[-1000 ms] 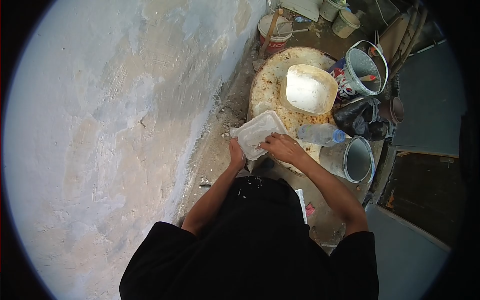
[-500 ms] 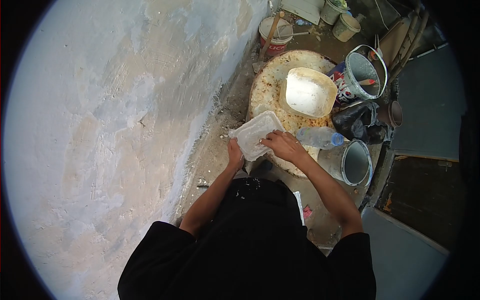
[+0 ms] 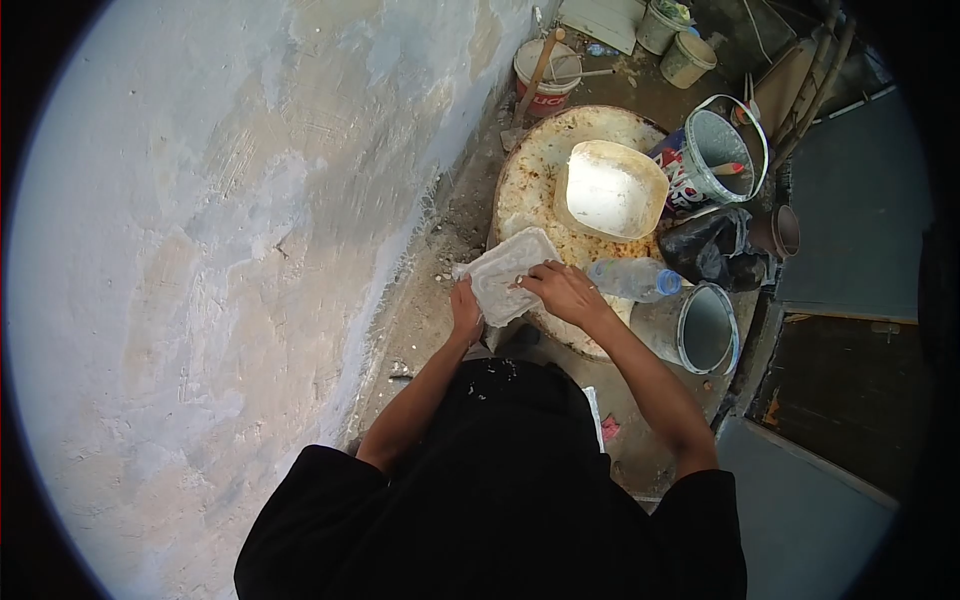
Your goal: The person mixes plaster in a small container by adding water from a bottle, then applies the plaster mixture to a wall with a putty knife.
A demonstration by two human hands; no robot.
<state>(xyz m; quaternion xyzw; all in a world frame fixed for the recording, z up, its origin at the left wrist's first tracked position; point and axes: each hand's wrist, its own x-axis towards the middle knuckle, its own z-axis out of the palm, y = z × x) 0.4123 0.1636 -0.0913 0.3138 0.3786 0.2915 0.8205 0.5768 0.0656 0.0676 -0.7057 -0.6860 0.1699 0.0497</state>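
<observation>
A shallow, whitish plastic tray (image 3: 505,265) with smears on it is held up over the near edge of a round, rust-spotted tabletop (image 3: 530,170). My left hand (image 3: 466,312) grips its left corner, thumb along the rim. Over the tray's right side, my right hand (image 3: 565,293) has its fingers bent and drawn together, the tips at the tray's surface. Whatever they pinch, if anything, is too small to make out. Just right of that hand lies a clear plastic bottle (image 3: 630,277) with a blue cap. Beyond stands a cream plastic tub (image 3: 662,185) with white material inside.
A patchy plastered wall (image 3: 250,250) rises on the left. Around the table are a paint bucket (image 3: 680,178) with a red-handled tool, a grey bucket (image 3: 660,328), a black plastic bag (image 3: 695,240) and a red-and-white bucket (image 3: 550,98). Dark panels (image 3: 850,240) stand at right.
The view has shifted slightly, so the table and buckets sit a little lower and further left. Both hands keep nearly the same hold on the tray.
</observation>
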